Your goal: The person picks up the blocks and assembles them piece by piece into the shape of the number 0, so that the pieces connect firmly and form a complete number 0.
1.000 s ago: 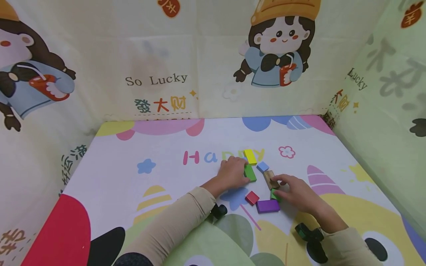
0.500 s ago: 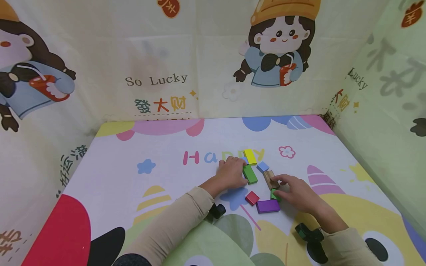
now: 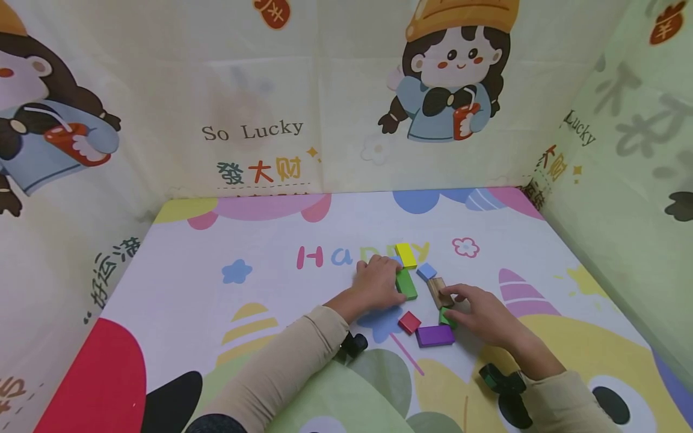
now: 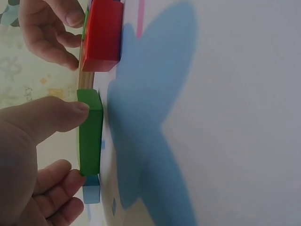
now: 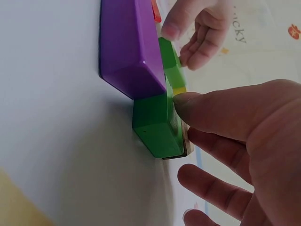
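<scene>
My left hand [image 3: 379, 282] pinches a long green block [image 3: 407, 285] by its ends, thumb at the near end and fingertips at the far end, as the left wrist view shows. Past its far end sits a blue block [image 4: 91, 193], partly hidden by the fingers in the head view. My right hand [image 3: 479, 310] rests lightly at the blocks on the right. Its thumb touches a small green block [image 5: 155, 125], and the index fingertip is at the edge of a wooden block [image 3: 437, 291]. The other right fingers extend loosely, holding nothing.
A purple block [image 3: 435, 336] lies in front of the small green one, with a red block [image 3: 409, 323] at its left. Farther back are a yellow block [image 3: 405, 256] and a second blue block [image 3: 426, 272]. Printed cloth walls [image 3: 346, 120] border the patterned table [image 3: 303, 288].
The long green block has shifted slightly toward me with my left hand, and more of the blue block behind it shows. My right hand stays in place.
</scene>
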The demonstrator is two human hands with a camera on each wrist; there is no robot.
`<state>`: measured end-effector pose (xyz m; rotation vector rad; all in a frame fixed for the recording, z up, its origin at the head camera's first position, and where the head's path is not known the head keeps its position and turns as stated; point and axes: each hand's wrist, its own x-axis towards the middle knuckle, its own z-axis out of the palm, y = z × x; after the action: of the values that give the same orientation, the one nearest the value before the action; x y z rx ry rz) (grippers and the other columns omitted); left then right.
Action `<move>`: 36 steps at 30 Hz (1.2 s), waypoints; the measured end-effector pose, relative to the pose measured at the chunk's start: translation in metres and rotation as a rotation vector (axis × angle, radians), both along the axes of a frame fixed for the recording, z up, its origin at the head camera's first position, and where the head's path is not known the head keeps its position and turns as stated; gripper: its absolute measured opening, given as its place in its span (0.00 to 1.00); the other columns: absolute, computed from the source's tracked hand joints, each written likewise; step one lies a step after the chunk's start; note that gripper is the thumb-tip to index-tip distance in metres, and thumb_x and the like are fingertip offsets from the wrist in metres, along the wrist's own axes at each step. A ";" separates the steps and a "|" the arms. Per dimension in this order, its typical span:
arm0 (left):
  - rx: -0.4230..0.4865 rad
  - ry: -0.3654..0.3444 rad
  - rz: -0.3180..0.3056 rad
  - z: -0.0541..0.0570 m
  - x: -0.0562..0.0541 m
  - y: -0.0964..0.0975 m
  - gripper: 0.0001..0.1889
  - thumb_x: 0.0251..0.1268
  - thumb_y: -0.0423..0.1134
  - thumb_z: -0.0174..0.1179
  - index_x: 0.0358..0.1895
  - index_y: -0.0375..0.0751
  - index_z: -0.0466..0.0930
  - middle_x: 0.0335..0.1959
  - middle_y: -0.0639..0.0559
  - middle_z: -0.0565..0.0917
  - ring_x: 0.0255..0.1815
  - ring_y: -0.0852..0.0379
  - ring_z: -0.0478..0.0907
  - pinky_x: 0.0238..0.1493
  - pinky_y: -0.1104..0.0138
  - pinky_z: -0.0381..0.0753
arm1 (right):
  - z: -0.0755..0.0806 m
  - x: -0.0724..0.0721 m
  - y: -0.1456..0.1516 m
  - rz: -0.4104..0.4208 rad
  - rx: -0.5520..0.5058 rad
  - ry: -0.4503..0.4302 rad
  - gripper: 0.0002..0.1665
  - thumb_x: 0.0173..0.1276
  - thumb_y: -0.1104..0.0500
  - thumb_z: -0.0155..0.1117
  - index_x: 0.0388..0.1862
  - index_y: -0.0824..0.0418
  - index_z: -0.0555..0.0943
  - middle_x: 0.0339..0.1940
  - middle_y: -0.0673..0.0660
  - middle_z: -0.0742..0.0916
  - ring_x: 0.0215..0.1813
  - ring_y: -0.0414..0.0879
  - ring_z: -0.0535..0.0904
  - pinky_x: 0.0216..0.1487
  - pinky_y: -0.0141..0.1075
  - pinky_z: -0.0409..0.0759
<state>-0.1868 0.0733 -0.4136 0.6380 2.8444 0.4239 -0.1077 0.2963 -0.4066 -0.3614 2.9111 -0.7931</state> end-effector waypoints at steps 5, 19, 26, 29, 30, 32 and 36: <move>-0.025 -0.006 -0.030 0.000 0.000 -0.004 0.31 0.57 0.57 0.70 0.63 0.50 0.75 0.59 0.56 0.76 0.59 0.55 0.66 0.54 0.56 0.65 | -0.001 0.000 0.000 0.002 0.001 0.010 0.23 0.65 0.60 0.71 0.59 0.61 0.80 0.50 0.57 0.85 0.52 0.58 0.79 0.50 0.55 0.77; -0.057 -0.019 -0.083 0.005 0.004 -0.013 0.31 0.56 0.56 0.72 0.62 0.50 0.76 0.53 0.56 0.77 0.56 0.56 0.65 0.55 0.55 0.64 | -0.002 0.001 0.000 -0.007 -0.004 0.003 0.24 0.64 0.60 0.72 0.59 0.60 0.80 0.49 0.57 0.85 0.52 0.58 0.79 0.50 0.55 0.78; -0.070 -0.022 -0.097 0.007 0.005 -0.016 0.31 0.56 0.55 0.72 0.62 0.50 0.77 0.56 0.55 0.76 0.57 0.55 0.65 0.55 0.53 0.64 | -0.001 0.001 -0.001 -0.003 -0.002 0.015 0.23 0.64 0.60 0.72 0.59 0.60 0.81 0.48 0.57 0.85 0.51 0.57 0.79 0.50 0.55 0.78; -0.071 -0.030 -0.101 0.008 0.006 -0.017 0.31 0.56 0.55 0.72 0.62 0.50 0.77 0.56 0.55 0.76 0.57 0.55 0.65 0.56 0.53 0.64 | -0.002 0.000 0.000 -0.003 0.002 0.019 0.23 0.64 0.60 0.72 0.58 0.61 0.81 0.48 0.57 0.85 0.51 0.58 0.79 0.50 0.55 0.78; -0.073 -0.031 -0.102 0.009 0.007 -0.017 0.31 0.56 0.55 0.72 0.62 0.50 0.77 0.55 0.55 0.76 0.57 0.55 0.65 0.57 0.52 0.64 | -0.001 0.000 0.000 -0.004 0.003 0.019 0.24 0.64 0.60 0.72 0.58 0.61 0.81 0.48 0.57 0.85 0.51 0.58 0.79 0.50 0.55 0.78; -0.074 -0.032 -0.102 0.009 0.007 -0.018 0.31 0.56 0.55 0.72 0.62 0.50 0.77 0.53 0.55 0.77 0.57 0.55 0.65 0.57 0.52 0.64 | -0.001 0.000 0.000 -0.004 0.004 0.016 0.24 0.64 0.60 0.72 0.59 0.61 0.80 0.48 0.57 0.85 0.51 0.58 0.79 0.50 0.55 0.78; -0.073 -0.032 -0.101 0.010 0.008 -0.019 0.30 0.55 0.55 0.72 0.61 0.49 0.77 0.50 0.56 0.77 0.56 0.55 0.66 0.56 0.52 0.64 | -0.002 -0.001 0.000 -0.006 0.006 0.005 0.24 0.65 0.60 0.71 0.59 0.61 0.80 0.49 0.58 0.85 0.52 0.58 0.79 0.51 0.56 0.78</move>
<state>-0.1783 0.0544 -0.4037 0.7498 2.7686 0.3096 -0.1086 0.2964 -0.4083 -0.3550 2.9199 -0.7856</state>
